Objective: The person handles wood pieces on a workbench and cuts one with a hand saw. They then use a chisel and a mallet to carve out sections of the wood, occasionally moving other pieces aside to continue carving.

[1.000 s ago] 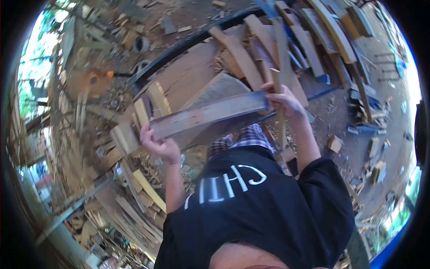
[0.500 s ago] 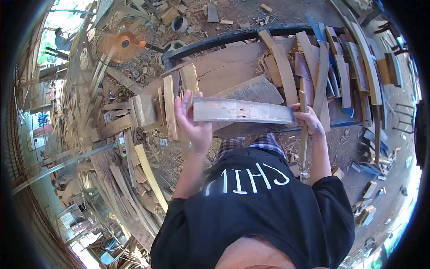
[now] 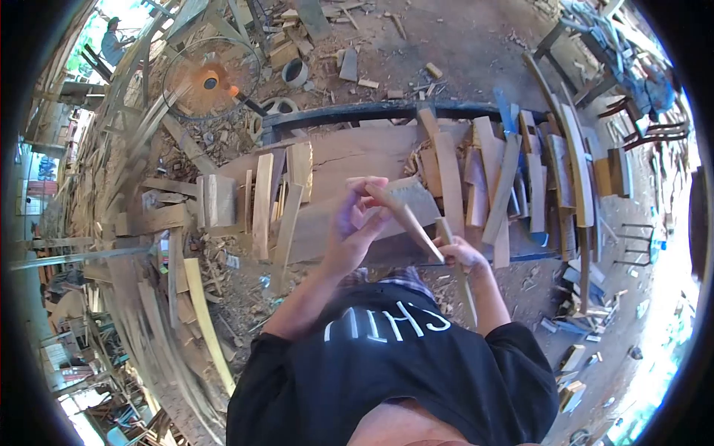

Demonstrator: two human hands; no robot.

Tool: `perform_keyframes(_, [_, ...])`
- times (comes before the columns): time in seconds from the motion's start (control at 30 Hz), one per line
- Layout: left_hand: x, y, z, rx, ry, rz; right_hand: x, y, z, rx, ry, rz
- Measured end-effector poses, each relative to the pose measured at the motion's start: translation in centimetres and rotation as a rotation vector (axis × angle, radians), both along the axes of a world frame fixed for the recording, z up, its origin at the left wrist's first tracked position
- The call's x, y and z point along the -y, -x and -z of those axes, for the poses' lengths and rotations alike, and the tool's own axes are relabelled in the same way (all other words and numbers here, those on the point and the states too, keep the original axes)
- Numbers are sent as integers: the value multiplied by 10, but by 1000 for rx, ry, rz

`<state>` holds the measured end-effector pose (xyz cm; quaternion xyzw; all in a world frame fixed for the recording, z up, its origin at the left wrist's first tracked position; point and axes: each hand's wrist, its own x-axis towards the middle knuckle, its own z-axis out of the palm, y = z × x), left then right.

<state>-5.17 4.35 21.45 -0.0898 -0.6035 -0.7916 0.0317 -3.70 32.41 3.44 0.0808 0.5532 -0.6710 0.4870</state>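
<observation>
My brown wooden board (image 3: 409, 224) is turned nearly edge-on, slanting from my left hand (image 3: 357, 223) toward my right hand (image 3: 464, 255). A thin, pale stick (image 3: 468, 299) sits lengthwise in my right hand, both ends protruding.

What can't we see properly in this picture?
Broad faces of the board: head view, turned nearly edge-on.
Whether the left hand grips it firmly: head view, its own fingers hide the contact.
Most of the checked clothing: head view, behind the black shirt.
What the distant person is doing: head view, too small.
</observation>
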Motion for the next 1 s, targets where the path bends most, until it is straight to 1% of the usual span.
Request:
perform_keyframes(0.03, [-10, 3, -9, 17, -126, 6, 3, -1, 2, -9, -15, -60])
perform_keyframes(0.1, [-20, 10, -5, 36, -166, -28, 7, -7, 11, -4, -8, -156])
perform_keyframes(0.13, [-23, 13, -2, 66, -195, -62, 9, -10, 9, 6, 14, -155])
perform_keyframes(0.27, [-28, 14, 11, 148, -189, -108, 18, -21, 21, 6, 101, -212])
perform_keyframes(0.33, [-26, 11, 21, 187, -160, -146, 25, -25, 14, 17, 141, -220])
perform_keyframes(0.4, [-24, 8, 37, 220, -138, -169, 31, -23, 5, 116, 241, -213])
perform_keyframes(0.47, [-21, 6, 54, 249, -116, -195, 36, -22, 3, 131, 276, -199])
perform_keyframes(0.5, [-21, 4, 62, 308, -166, -207, 38, -23, 3, 144, 304, -185])
perform_keyframes(0.53, [-20, 3, 64, 367, -216, -220, 39, -25, 15, 147, 310, -187])
perform_keyframes(0.57, [-17, 4, 64, 370, -211, -223, 38, -27, 35, 145, 308, -179])
perform_keyframes(0.6, [-12, 7, 61, 388, -155, -257, 40, -27, 43, 143, 307, -172])
perform_keyframes(0.63, [-8, 11, 59, 405, -99, -292, 38, -28, 50, 214, 312, -134])
perform_keyframes(0.67, [-4, 15, 60, 408, -93, -301, 35, -29, 56, 218, 319, -142])
perform_keyframes(0.73, [7, 24, 64, 374, -146, -338, 37, -15, 0, 225, 229, -46])
perform_keyframes(0.77, [15, 26, 63, 393, -134, -348, 35, -12, -10, 197, 254, -30])
perform_keyframes(0.8, [21, 29, 64, 395, -124, -355, 29, -11, -2, 183, 233, -46])
perform_keyframes(0.87, [33, 34, 71, 354, -60, -386, 21, -9, -3, 96, 215, -40])
perform_keyframes(0.9, [39, 37, 77, 341, -71, -405, 18, -9, -8, 102, 193, -11])
perform_keyframes(0.93, [42, 40, 72, 362, -62, -396, 16, -9, -10, 46, 159, 11])
perform_keyframes(1.0, [52, 44, 64, 436, -17, -418, 9, -11, -13, 108, 152, 88])
